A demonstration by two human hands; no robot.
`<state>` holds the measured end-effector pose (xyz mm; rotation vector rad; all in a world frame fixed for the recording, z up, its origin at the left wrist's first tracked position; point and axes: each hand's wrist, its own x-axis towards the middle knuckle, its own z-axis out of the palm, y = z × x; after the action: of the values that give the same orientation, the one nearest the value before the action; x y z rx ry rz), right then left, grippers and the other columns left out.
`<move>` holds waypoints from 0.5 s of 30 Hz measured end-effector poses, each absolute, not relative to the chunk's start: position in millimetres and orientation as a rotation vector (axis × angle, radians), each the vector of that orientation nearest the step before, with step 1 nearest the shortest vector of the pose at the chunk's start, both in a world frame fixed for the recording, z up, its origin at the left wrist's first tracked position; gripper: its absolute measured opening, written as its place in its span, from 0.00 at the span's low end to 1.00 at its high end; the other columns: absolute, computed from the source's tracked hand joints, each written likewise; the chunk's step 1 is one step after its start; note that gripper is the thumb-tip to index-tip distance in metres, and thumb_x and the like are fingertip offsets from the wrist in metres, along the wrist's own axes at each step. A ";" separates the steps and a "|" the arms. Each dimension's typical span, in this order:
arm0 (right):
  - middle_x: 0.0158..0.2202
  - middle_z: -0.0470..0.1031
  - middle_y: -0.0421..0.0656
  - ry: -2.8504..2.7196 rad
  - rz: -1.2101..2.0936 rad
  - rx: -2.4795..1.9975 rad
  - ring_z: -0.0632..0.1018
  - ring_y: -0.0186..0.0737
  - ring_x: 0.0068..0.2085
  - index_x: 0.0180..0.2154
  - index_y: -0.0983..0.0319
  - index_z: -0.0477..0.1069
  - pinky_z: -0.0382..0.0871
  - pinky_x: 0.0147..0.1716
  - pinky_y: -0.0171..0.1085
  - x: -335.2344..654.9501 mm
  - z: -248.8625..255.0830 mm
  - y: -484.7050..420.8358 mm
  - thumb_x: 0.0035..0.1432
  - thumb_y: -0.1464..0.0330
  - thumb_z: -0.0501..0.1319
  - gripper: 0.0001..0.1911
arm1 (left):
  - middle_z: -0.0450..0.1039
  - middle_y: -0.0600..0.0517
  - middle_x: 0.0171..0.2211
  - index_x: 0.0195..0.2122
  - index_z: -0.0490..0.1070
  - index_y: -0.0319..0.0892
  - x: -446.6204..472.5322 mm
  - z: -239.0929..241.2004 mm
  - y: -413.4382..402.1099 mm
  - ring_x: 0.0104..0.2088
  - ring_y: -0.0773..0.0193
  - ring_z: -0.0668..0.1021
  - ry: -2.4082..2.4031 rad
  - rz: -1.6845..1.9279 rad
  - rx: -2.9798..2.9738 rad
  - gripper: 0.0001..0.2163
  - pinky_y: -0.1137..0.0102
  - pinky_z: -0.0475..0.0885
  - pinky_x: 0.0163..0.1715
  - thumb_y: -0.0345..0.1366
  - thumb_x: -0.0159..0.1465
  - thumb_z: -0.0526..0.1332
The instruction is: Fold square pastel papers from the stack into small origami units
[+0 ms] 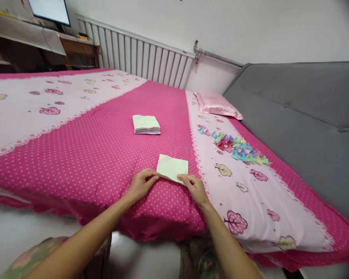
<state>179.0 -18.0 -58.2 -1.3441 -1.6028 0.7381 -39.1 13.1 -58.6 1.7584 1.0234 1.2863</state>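
A pale green sheet of paper (172, 166) lies near the front edge of the bed, between my two hands. My left hand (142, 183) pinches its near left corner between thumb and fingers. At the near right corner, my right hand (194, 187) grips the paper, thumb on top. Beyond it on the pink dotted cover sits a stack of square paper (146, 124), pale green on top. Off to the right, several small folded paper shapes (235, 146) in many colours are grouped on the light stripe.
The bed (116, 151) has a pink dotted and tree-patterned cover. A pink pillow (217, 104) rests by the grey headboard (302, 104). Behind stand a white radiator (139, 52) and a desk (75, 46) with a monitor (50, 11).
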 end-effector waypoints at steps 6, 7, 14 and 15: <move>0.35 0.79 0.44 -1.546 0.761 -1.370 0.77 0.45 0.40 0.33 0.59 0.77 0.68 0.42 0.42 177.8 -47.5 -26.6 0.48 0.61 0.63 0.11 | 0.75 0.49 0.28 0.30 0.77 0.45 -42.9 -58.9 9.6 0.31 0.61 0.75 1.055 1.121 1.691 0.06 0.68 0.68 0.35 0.35 0.53 0.61; 0.35 0.79 0.44 -1.552 0.772 -1.370 0.77 0.45 0.39 0.32 0.59 0.77 0.69 0.42 0.41 176.2 -47.8 -26.7 0.47 0.61 0.63 0.11 | 0.75 0.49 0.29 0.31 0.77 0.44 -43.3 -59.6 9.7 0.31 0.62 0.74 1.071 1.087 1.721 0.07 0.68 0.68 0.35 0.35 0.54 0.60; 0.32 0.79 0.45 -1.523 0.851 -1.410 0.78 0.45 0.36 0.31 0.60 0.77 0.70 0.38 0.40 168.1 -52.1 -21.1 0.43 0.60 0.65 0.13 | 0.75 0.50 0.33 0.34 0.75 0.41 -41.7 -67.0 15.4 0.35 0.63 0.75 1.115 1.027 1.851 0.09 0.69 0.68 0.38 0.35 0.58 0.56; 0.32 0.79 0.45 -1.515 0.868 -1.407 0.78 0.45 0.36 0.31 0.60 0.77 0.70 0.38 0.40 167.9 -52.2 -20.4 0.43 0.60 0.66 0.13 | 0.75 0.50 0.33 0.34 0.75 0.41 -41.3 -67.4 16.1 0.35 0.63 0.75 1.118 1.033 1.854 0.09 0.69 0.68 0.38 0.35 0.58 0.56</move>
<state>167.9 -20.4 -52.2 -1.4073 -1.5152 0.8677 -41.3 16.1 -67.4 1.8536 1.1181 1.0334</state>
